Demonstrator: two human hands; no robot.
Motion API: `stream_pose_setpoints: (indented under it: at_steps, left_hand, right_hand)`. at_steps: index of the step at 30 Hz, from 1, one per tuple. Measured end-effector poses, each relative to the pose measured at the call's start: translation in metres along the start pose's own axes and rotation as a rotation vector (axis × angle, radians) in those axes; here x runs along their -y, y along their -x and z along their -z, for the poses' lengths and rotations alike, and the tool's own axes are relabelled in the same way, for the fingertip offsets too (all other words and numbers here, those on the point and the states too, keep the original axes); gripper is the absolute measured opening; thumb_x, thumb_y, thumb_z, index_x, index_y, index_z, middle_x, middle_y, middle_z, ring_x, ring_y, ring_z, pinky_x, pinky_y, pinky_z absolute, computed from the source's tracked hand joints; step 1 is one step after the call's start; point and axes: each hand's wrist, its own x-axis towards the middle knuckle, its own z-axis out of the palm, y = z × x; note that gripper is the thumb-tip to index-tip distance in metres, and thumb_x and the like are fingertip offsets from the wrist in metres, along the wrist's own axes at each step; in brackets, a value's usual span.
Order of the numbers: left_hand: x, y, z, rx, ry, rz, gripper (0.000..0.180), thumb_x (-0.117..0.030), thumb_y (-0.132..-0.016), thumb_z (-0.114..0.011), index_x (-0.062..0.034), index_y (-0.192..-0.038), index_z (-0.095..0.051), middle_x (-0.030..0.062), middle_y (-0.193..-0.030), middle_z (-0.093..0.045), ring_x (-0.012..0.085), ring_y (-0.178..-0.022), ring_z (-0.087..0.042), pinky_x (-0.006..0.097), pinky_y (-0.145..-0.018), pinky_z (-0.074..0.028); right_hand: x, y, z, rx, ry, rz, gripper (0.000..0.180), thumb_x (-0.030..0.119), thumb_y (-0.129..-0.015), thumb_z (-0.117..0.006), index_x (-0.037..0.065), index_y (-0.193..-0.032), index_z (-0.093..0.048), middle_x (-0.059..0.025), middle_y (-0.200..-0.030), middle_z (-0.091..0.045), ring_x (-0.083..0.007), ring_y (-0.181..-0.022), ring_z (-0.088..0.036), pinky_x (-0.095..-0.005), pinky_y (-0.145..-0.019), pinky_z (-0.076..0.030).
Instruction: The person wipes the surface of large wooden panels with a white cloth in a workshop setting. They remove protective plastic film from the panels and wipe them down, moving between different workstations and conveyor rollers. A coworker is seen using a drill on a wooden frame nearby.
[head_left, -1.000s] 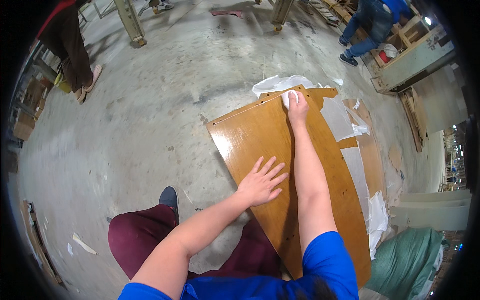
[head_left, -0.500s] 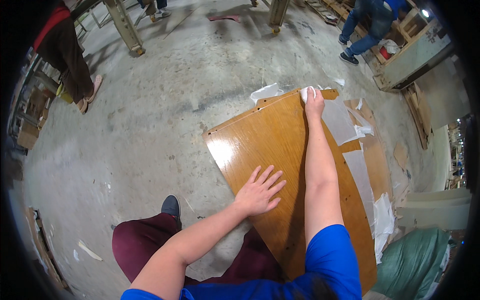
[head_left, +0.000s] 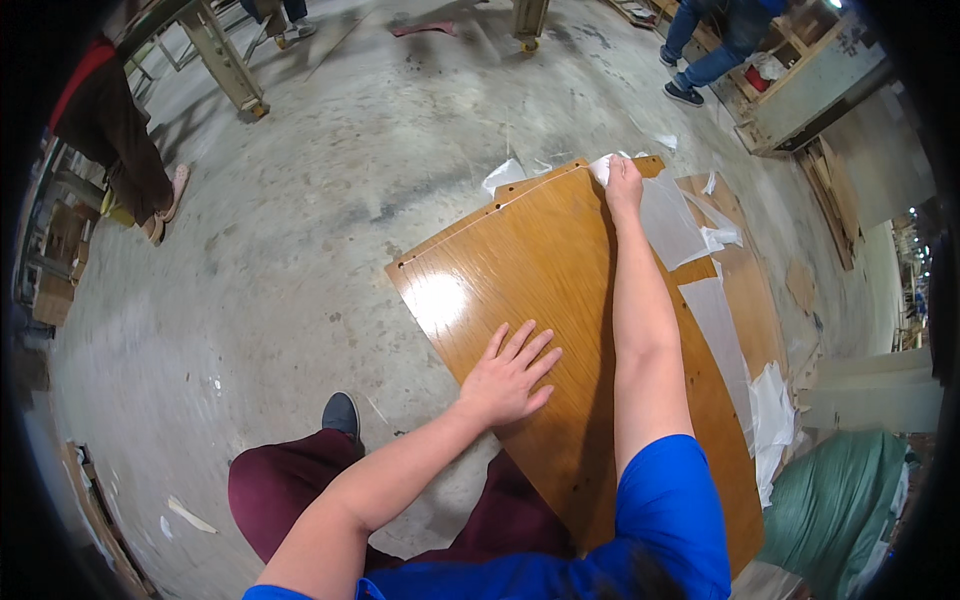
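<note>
A glossy brown wooden panel with small dark holes along its far edge lies in front of me. My left hand rests flat on it near its left side, fingers spread and holding nothing. At the far edge my right hand is closed on a white cloth, which touches the panel there. My right arm stretches across the panel and hides part of it. Under the top panel, more brown board shows on the right, with thin white sheeting lying against it.
White sheet scraps lie past the far edge. A green wrapped bundle stands at the lower right. One person stands at the far left, another at the far right. A metal table leg on a caster stands far off.
My right hand stays on the white cloth at the panel's far edge, and more of the cloth shows left of it. My left hand keeps its place on the panel. The view has shifted slightly.
</note>
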Motion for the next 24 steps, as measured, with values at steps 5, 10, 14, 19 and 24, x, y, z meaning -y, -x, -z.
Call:
stream_pose_setpoints:
  at_steps: [5,10,14,19,24]
  left_hand:
    - [-0.001,-0.001,0.0,-0.005,-0.012,-0.002,0.055,-0.044,-0.084,-0.05,-0.0171,-0.132,-0.045,0.0057,-0.141,-0.036,0.0269,-0.135,-0.024,0.048,-0.111,-0.014]
    - [-0.002,-0.002,0.001,-0.014,-0.029,0.009,0.055,-0.044,-0.084,-0.05,-0.017,-0.132,-0.045,0.0059,-0.14,-0.037,0.0266,-0.134,-0.026,0.048,-0.111,-0.014]
    - [-0.004,-0.002,0.002,-0.017,-0.036,0.005,0.054,-0.044,-0.085,-0.05,-0.0171,-0.132,-0.045,0.0062,-0.14,-0.037,0.0262,-0.133,-0.027,0.048,-0.111,-0.015]
    - [-0.006,-0.002,0.0,-0.018,-0.047,0.012,0.054,-0.044,-0.084,-0.05,-0.0172,-0.131,-0.045,0.0064,-0.139,-0.037,0.0261,-0.133,-0.027,0.048,-0.11,-0.016]
    - [-0.007,-0.002,0.001,-0.025,-0.056,0.002,0.053,-0.043,-0.083,-0.051,-0.0164,-0.13,-0.046,0.0066,-0.138,-0.039,0.0267,-0.132,-0.028,0.048,-0.11,-0.018]
  right_hand:
    - [-0.001,0.011,0.014,-0.044,0.021,0.014,0.035,0.034,-0.09,-0.047,0.002,-0.089,-0.061,-0.0203,-0.083,-0.064,-0.0373,-0.081,-0.061,-0.0419,-0.072,-0.046]
    - [-0.003,0.019,0.026,-0.065,0.074,0.031,0.035,0.035,-0.09,-0.048,0.003,-0.091,-0.061,-0.0203,-0.084,-0.064,-0.0374,-0.082,-0.061,-0.0428,-0.073,-0.046]
    - [-0.003,0.018,0.029,-0.035,0.077,0.015,0.035,0.035,-0.09,-0.048,0.003,-0.091,-0.061,-0.0214,-0.085,-0.063,-0.0387,-0.083,-0.06,-0.0433,-0.073,-0.046]
    - [-0.005,0.021,0.031,-0.074,0.063,0.029,0.035,0.035,-0.09,-0.048,0.002,-0.089,-0.06,-0.0221,-0.084,-0.063,-0.0393,-0.082,-0.06,-0.0439,-0.072,-0.046]
    - [-0.013,0.037,0.052,-0.108,0.06,0.011,0.035,0.034,-0.09,-0.05,0.002,-0.087,-0.061,-0.0201,-0.078,-0.063,-0.0353,-0.075,-0.06,-0.0409,-0.069,-0.046]
